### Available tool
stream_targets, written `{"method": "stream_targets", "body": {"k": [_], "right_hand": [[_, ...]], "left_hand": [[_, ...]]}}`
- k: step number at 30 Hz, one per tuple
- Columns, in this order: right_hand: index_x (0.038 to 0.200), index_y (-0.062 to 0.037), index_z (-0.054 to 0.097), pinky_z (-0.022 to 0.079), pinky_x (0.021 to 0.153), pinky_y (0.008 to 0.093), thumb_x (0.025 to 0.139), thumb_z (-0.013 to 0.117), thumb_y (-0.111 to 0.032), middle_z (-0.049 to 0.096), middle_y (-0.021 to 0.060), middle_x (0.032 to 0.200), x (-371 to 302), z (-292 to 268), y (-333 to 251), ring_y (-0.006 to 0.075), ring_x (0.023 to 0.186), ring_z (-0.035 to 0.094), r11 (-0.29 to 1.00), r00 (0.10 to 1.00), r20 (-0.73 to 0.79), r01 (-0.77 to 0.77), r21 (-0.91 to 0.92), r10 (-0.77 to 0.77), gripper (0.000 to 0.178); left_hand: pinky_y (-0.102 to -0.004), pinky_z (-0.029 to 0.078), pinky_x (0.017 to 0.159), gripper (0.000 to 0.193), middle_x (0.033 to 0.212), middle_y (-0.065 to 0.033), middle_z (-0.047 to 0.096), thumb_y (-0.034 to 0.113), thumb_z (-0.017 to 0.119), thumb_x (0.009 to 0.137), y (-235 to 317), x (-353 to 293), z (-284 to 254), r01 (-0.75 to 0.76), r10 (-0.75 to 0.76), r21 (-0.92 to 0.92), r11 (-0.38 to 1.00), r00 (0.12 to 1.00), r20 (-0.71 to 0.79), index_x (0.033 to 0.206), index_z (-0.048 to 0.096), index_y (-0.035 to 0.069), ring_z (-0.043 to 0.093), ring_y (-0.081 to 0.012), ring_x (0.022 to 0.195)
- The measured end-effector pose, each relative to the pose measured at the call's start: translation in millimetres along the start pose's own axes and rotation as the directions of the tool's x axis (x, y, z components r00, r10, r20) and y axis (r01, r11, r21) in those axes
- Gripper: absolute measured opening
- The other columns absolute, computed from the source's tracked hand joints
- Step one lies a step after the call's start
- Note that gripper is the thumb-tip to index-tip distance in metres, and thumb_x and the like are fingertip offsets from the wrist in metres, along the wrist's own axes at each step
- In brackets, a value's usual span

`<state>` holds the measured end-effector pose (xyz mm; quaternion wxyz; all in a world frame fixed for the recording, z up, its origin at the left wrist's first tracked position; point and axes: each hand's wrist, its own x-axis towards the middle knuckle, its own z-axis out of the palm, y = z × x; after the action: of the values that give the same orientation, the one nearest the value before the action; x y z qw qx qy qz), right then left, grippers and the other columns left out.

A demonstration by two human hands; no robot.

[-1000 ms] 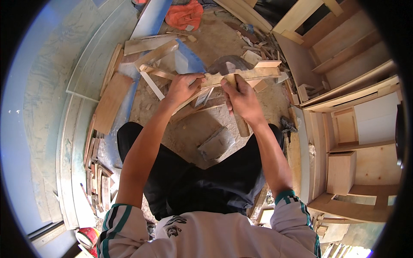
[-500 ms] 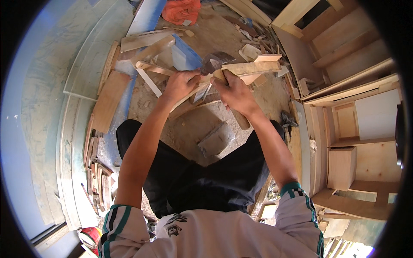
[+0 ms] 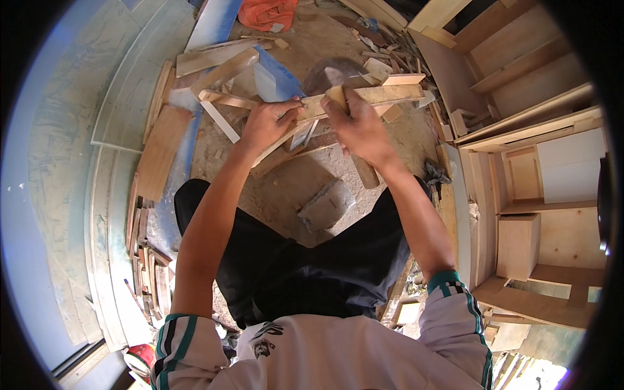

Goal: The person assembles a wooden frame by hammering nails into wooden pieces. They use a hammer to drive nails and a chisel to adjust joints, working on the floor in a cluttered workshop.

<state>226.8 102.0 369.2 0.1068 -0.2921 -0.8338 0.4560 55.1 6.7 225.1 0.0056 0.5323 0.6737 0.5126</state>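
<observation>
My left hand (image 3: 268, 123) grips the left part of a light wooden strip (image 3: 383, 95) held level in front of me. My right hand (image 3: 356, 125) closes on the same strip a little to the right, with a small wooden piece (image 3: 337, 96) pinched against it. A second, darker stick (image 3: 365, 171) hangs down below my right hand. Both forearms reach up from the lower edge over my dark trousers.
Offcuts and planks (image 3: 214, 62) litter the dusty floor ahead, with an orange cloth (image 3: 266, 13) at the top. A flat grey slab (image 3: 327, 204) lies between my knees. Plywood cabinets (image 3: 520, 169) stand to the right, and stacked boards (image 3: 159, 153) lie at the left.
Both hands have lifted the strip up and away from my body, and the view has tipped so the floor clutter sits nearer the top edge.
</observation>
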Motion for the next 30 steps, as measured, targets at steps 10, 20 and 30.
{"method": "stream_targets", "body": {"k": [10,20,30], "right_hand": [[0.102,0.0032,0.052,0.048,0.050,0.0391,0.097,0.055,-0.031,0.060,0.0165,0.069,-6,11,18,0.0270,0.053,0.061,0.997,0.999,0.035,-0.019,-0.071,0.022,0.034],[0.104,0.0045,0.053,0.048,0.044,0.0350,0.096,0.055,-0.030,0.059,0.0129,0.066,-9,7,25,0.0209,0.047,0.058,0.991,0.997,0.027,-0.073,0.112,0.071,0.035],[0.105,0.0049,0.053,0.048,0.044,0.0359,0.096,0.056,-0.029,0.059,0.0119,0.065,-5,11,43,0.0202,0.046,0.058,0.985,0.994,-0.025,-0.097,0.145,0.102,0.035]], "left_hand": [[-0.0386,0.055,0.078,0.021,0.105,-0.0127,0.071,0.022,0.071,0.088,7,-2,-2,0.089,-0.091,0.050,0.995,0.995,0.051,0.102,0.073,0.007,0.069,-0.0325,0.092],[-0.0388,0.052,0.090,0.049,0.120,-0.0172,0.066,0.037,0.067,0.089,5,-10,-6,-0.010,0.007,0.079,0.997,0.999,0.033,0.126,0.062,0.006,0.065,-0.0358,0.104],[-0.0453,0.056,0.078,0.072,0.092,-0.0196,0.071,0.058,0.071,0.078,27,-15,-1,0.155,-0.484,0.695,0.702,0.819,0.307,0.118,0.054,0.000,0.071,-0.0365,0.089]]}}
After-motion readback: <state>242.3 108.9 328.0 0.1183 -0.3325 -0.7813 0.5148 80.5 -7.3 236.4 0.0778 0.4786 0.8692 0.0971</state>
